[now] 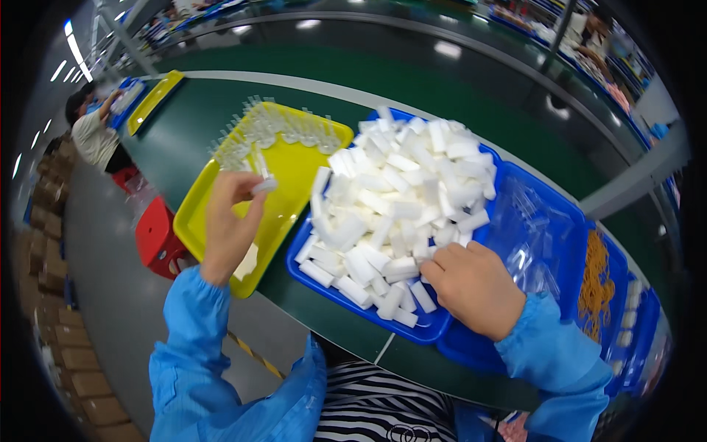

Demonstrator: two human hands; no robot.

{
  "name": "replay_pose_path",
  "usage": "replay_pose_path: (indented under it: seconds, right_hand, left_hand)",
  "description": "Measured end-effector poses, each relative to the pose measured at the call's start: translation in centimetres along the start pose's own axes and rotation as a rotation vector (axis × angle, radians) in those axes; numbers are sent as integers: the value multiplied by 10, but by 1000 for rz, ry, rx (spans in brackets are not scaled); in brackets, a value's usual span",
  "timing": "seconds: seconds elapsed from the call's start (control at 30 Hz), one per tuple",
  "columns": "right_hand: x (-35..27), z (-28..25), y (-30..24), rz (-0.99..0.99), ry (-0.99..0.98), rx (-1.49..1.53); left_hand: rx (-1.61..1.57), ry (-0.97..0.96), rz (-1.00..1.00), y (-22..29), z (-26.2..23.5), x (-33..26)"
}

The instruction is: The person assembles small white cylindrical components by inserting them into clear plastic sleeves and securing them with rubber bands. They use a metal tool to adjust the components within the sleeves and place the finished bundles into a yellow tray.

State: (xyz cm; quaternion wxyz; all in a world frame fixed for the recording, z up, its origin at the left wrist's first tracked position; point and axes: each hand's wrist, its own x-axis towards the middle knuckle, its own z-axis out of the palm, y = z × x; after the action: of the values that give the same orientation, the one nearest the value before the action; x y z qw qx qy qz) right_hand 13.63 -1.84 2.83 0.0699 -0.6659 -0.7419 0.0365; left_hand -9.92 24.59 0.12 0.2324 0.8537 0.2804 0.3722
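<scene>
My left hand (234,225) is over the yellow tray (193,214), thumb and fingers pinched on a small clear plastic piece with a round base (265,186). Similar clear pieces (283,121) stand along the far and left sides of that tray. To its right, a blue tray (421,331) is heaped with short white foam blocks (390,191). At the heap's near right side my right hand (477,289) is closed, its curled fingertips against a white block (423,259); the thumb is mostly hidden.
Right of the heap, a blue bin (534,228) holds clear plastic parts, and another holds tan rubber bands (595,283). A second yellow tray (156,102) lies at the table's far left, near a seated person (96,136). A red stool (156,237) and cardboard boxes (74,335) are left of the table.
</scene>
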Motion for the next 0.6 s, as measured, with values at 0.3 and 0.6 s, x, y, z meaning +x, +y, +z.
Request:
replay_pose_path:
  seconds: [0.3, 0.6]
  right_hand:
    - [-37, -10, 3, 410, 259, 916]
    - [-89, -20, -5, 796, 483, 1603]
  left_hand:
    - [-1096, -235, -260, 133, 51, -70]
    - [-647, -603, 183, 171, 83, -94]
